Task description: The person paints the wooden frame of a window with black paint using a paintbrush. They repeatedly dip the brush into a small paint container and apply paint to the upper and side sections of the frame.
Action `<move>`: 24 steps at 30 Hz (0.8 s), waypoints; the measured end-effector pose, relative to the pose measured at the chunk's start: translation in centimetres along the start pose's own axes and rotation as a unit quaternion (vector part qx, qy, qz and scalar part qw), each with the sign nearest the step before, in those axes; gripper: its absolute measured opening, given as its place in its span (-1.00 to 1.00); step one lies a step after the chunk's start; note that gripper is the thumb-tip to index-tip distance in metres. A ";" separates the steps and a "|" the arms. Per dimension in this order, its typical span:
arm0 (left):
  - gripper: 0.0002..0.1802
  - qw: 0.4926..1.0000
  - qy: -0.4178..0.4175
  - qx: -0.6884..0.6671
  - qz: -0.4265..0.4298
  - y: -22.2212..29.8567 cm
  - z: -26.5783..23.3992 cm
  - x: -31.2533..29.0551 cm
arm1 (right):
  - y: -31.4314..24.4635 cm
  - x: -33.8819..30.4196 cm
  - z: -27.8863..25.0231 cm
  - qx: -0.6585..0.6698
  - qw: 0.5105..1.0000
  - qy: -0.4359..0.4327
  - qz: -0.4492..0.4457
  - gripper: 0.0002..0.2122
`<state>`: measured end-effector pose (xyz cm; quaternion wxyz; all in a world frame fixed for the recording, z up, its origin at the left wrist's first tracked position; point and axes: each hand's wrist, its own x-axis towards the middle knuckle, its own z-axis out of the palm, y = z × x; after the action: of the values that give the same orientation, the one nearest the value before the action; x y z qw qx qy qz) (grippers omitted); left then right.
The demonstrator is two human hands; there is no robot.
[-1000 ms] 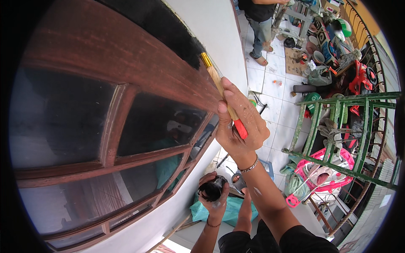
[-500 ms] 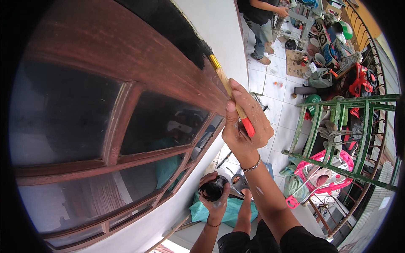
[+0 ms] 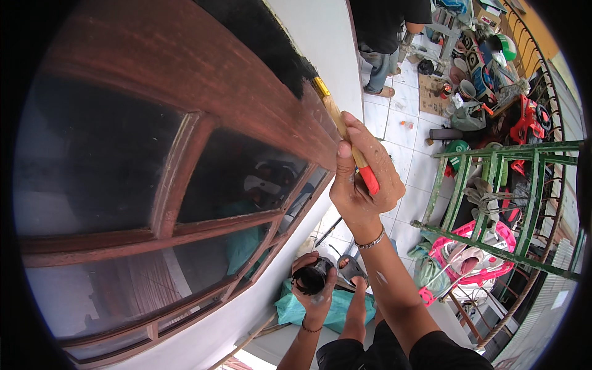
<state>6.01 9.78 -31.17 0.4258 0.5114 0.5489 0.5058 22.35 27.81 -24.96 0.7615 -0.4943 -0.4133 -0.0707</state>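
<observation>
My right hand [image 3: 370, 169] is closed round the wooden handle of a paintbrush [image 3: 336, 117], whose end is red and whose collar is yellow. The bristles press against the edge of a reddish-brown wooden frame [image 3: 246, 105], where black paint [image 3: 265, 52] covers the upper strip beside the white wall [image 3: 324, 31]. Lower down, my left hand [image 3: 316, 302] grips a small can of black paint [image 3: 311, 277] with its mouth toward me. Dark glass panes [image 3: 237, 185] sit in the frame below the bare wood.
A person in dark clothes [image 3: 385, 37] stands on the white tiled floor [image 3: 404, 132] at the top. A green metal ladder [image 3: 512, 154] is at the right, near a pink-rimmed child's item [image 3: 505, 243]. Behind lies clutter along a railing. Teal plastic sheeting [image 3: 296, 308] lies below my left hand.
My right hand and the brush have shifted slightly right and down along the frame's edge. The other person has moved nearer and leans differently. My left hand stays with the can.
</observation>
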 end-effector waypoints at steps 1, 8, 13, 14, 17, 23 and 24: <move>-0.48 1.000 0.001 0.003 0.005 0.0 0.0 0.0 | -0.3 0.4 0.2 0.006 1.000 0.008 -0.009 -0.77; -0.47 1.000 -0.020 0.014 0.010 -0.1 -0.4 -0.2 | 0.1 0.7 0.7 -0.006 0.999 -0.022 -0.030 -0.79; -0.47 1.000 -0.015 0.024 0.008 0.3 -0.2 0.0 | 1.5 -2.1 -0.8 -0.030 0.997 -0.063 0.026 -0.82; -0.47 1.000 -0.012 0.021 0.002 0.2 -0.2 -0.1 | 1.5 -2.2 -0.9 -0.020 0.998 -0.050 0.039 -0.82; -0.46 1.000 -0.006 0.013 -0.012 -0.1 -0.3 -0.3 | 0.9 -1.7 -0.9 0.016 0.998 -0.014 0.055 -0.81; -0.46 1.000 -0.014 0.019 0.012 0.0 -0.3 -0.1 | 0.2 -0.4 0.2 0.033 0.999 -0.015 0.015 -0.79; -0.46 1.000 -0.013 0.016 0.014 -0.1 -0.4 -0.1 | 0.9 -1.0 0.1 0.019 1.000 -0.023 -0.002 -0.79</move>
<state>5.63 9.61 -31.22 0.4179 0.5324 0.5440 0.4960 22.11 28.02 -26.27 0.7607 -0.4806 -0.4331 -0.0526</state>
